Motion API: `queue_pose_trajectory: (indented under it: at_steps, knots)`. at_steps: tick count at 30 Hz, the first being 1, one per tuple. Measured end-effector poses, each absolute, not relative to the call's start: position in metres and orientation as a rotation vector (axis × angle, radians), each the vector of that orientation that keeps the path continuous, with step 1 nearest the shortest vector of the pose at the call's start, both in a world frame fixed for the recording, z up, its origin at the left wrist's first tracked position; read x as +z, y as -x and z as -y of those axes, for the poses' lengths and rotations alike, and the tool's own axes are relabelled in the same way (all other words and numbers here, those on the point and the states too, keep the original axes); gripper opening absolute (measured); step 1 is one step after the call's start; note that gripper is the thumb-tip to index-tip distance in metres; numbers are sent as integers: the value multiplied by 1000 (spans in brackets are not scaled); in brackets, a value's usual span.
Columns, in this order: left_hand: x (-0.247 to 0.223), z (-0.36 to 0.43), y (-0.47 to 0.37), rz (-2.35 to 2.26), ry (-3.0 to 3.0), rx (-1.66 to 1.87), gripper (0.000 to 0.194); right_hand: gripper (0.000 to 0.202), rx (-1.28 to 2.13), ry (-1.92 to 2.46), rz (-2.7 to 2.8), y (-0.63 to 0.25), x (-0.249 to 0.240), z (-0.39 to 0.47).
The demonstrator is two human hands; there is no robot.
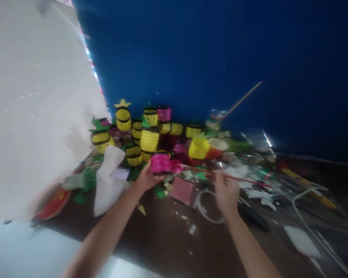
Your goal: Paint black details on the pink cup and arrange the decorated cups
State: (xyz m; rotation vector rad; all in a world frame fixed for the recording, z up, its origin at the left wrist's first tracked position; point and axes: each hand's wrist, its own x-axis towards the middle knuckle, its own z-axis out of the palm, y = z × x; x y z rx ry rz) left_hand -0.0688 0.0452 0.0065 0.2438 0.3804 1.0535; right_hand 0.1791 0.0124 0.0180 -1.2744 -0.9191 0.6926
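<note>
Low over the brown table (pixel 156 239), the right hand (pixel 226 190) pinches a slender red stick (pixel 251 180); the left hand (pixel 149 177) grips a magenta cup with black bands (pixel 160 163). Beyond them, yellow cups with black bands (pixel 149 139) crowd together before the blue wall (pixel 191 58).

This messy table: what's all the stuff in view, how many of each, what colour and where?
Table: one, brown, centre
Banded cups: many, mostly yellow, back
Pink container: one, in left hand
Thin stick: one, red, in right hand
Wooden stick: one, tan, leaning, back right
Square: one, dull pink, centre
Sheet: one, white, left
Scraps: many, mixed colours, scattered
Wall: one, blue, behind
Right-side clutter: too blurred to count
Left hand, right hand: one each, bare, centre
</note>
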Motion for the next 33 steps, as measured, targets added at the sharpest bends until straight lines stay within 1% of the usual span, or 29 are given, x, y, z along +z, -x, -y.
queue_pose_trajectory:
  at_steps: [5,9,15,21,24,28,30,33]
  knots:
    - [7,-46,69,-406,-209,1057,44,30,445,1411,1300,-173,25,-5]
    - [6,-47,68,-399,-231,1073,45,27,248,1419,1405,-167,30,1]
    - [3,-46,69,-388,-271,1086,44,28,226,1433,1471,-163,31,4]
    - [6,-43,69,-398,-334,1091,44,28,148,1419,1349,-163,33,12]
    - [9,-42,67,-413,-351,1097,43,25,214,1383,1166,-165,33,10]
    - [12,-41,64,-410,-353,1104,41,20,570,1069,859,-168,34,5]
    - [12,-41,63,-407,-354,1103,40,18,702,931,800,-169,35,3]
    - [9,-42,64,-405,-363,1091,40,16,789,869,773,-169,39,4]
